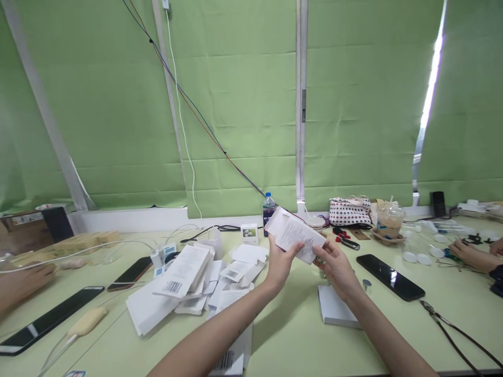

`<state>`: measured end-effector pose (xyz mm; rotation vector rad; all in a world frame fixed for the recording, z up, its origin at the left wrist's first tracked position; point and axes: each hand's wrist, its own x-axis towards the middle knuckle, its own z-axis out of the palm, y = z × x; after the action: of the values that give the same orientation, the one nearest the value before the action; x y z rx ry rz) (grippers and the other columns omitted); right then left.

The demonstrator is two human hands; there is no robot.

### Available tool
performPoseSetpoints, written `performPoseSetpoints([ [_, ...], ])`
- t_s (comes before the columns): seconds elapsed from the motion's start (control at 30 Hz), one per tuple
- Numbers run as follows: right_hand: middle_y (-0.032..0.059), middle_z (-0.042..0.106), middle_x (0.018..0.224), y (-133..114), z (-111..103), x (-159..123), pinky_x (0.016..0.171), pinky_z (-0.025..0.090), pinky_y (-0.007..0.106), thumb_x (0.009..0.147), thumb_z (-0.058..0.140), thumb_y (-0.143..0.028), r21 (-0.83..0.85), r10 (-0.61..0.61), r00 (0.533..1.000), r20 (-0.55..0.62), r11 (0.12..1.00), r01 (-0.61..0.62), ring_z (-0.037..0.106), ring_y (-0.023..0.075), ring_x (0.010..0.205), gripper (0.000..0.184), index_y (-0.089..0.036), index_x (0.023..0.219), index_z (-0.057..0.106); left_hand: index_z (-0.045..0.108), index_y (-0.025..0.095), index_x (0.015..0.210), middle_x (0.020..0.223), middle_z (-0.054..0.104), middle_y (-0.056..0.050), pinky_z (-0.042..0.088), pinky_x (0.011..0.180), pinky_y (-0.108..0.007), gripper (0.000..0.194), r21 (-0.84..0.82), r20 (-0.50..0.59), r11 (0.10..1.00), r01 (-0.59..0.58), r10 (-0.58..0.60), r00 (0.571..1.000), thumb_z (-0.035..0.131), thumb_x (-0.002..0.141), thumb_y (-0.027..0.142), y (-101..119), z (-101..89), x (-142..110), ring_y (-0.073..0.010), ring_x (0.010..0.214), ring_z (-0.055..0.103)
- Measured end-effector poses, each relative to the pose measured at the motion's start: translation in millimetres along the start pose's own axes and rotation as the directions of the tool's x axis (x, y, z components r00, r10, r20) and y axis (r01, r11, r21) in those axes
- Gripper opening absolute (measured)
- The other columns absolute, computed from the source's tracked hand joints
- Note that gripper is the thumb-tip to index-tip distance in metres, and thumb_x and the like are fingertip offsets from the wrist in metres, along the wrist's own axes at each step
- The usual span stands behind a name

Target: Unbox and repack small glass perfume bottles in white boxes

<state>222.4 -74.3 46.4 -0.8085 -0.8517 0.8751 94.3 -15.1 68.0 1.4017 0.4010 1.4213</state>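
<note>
A flat white printed carton (293, 233) is held up above the table between both hands, tilted down to the right. My left hand (281, 262) grips its lower left side, thumb on the printed face. At its right end, my right hand (334, 264) pinches the edge with thumb and fingers. Left of my hands lies a loose heap of flattened white cartons (188, 269), several showing barcodes. Under my right forearm rests a white box (336, 306), partly covered by the arm. A small metal cylinder (367, 285) stands beside it.
Phones (391, 276) lie on both sides, with pliers (440, 317) at the right. Behind stand a bottle (268, 209), a small white box (249, 234), a patterned pouch (349, 211) and an iced drink cup (390, 220). Other people's hands (469, 254) show at both edges. White cables (66, 343) cross the left.
</note>
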Motion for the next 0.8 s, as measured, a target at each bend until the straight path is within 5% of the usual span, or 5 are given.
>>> performPoseSetpoints([
  [0.37, -0.0001, 0.068, 0.077, 0.7, -3.2, 4.8, 0.057, 0.051, 0.027, 0.066, 0.076, -0.044, -0.191, -0.152, 0.982, -0.108, 0.973, 0.130, 0.064, 0.0182, 0.067, 0.033, -0.021, 0.080, 0.056, 0.055, 0.019, 0.106, 0.106, 0.067, -0.010, 0.053, 0.077, -0.034, 0.050, 0.046, -0.001, 0.991, 0.127, -0.127, 0.992, 0.077, 0.063, 0.033, -1.5, -19.7, 13.8, -0.0247, 0.096, 0.064],
  [0.5, 0.0011, 0.061, 0.077, -5.5, -14.1, 5.2, 0.049, 0.048, 0.029, 0.070, 0.069, -0.051, -0.571, -0.234, 0.971, -0.051, 0.804, 0.164, 0.058, 0.0163, 0.055, 0.036, -0.021, 0.087, 0.057, 0.059, 0.015, 0.091, 0.090, 0.070, -0.007, 0.053, 0.066, -0.031, 0.043, 0.014, 0.108, 0.972, 0.236, -0.236, 0.966, 0.080, 0.056, 0.029, 7.9, -29.5, 27.4, -0.0224, 0.080, 0.066],
  [0.6, 0.0097, 0.059, 0.108, -14.7, -18.0, 2.7, 0.065, 0.053, 0.035, 0.070, 0.069, -0.052, -0.718, -0.394, 0.919, -0.015, 0.644, 0.264, 0.063, 0.0230, 0.079, 0.052, -0.022, 0.110, 0.055, 0.061, 0.015, 0.087, 0.085, 0.070, -0.005, 0.052, 0.062, -0.028, 0.040, 0.047, 0.256, 0.959, 0.279, -0.281, 0.925, 0.081, 0.054, 0.026, 18.4, -29.0, 32.2, -0.0198, 0.073, 0.065],
  [0.7, 0.0115, 0.058, 0.118, -25.7, -21.5, 0.6, 0.072, 0.054, 0.037, 0.075, 0.064, -0.053, -0.602, -0.196, 0.971, 0.138, 0.762, 0.240, 0.061, 0.0270, 0.095, 0.055, -0.021, 0.119, 0.054, 0.061, 0.014, 0.088, 0.084, 0.070, -0.005, 0.052, 0.059, -0.026, 0.044, 0.089, 0.353, 0.955, 0.284, -0.296, 0.887, 0.084, 0.053, 0.026, 26.0, -20.8, 33.9, -0.0185, 0.071, 0.065],
  [0.8, 0.0068, 0.070, 0.091, -37.2, -31.8, 0.7, 0.060, 0.053, 0.033, 0.076, 0.063, -0.052, -0.474, 0.037, 0.977, 0.211, 0.878, 0.069, 0.065, 0.0236, 0.074, 0.045, -0.019, 0.106, 0.063, 0.058, 0.017, 0.092, 0.085, 0.070, -0.005, 0.053, 0.067, -0.029, 0.046, -0.033, 0.312, 0.953, 0.300, -0.275, 0.909, 0.081, 0.059, 0.038, 22.7, -9.8, 32.6, -0.0169, 0.072, 0.065],
])
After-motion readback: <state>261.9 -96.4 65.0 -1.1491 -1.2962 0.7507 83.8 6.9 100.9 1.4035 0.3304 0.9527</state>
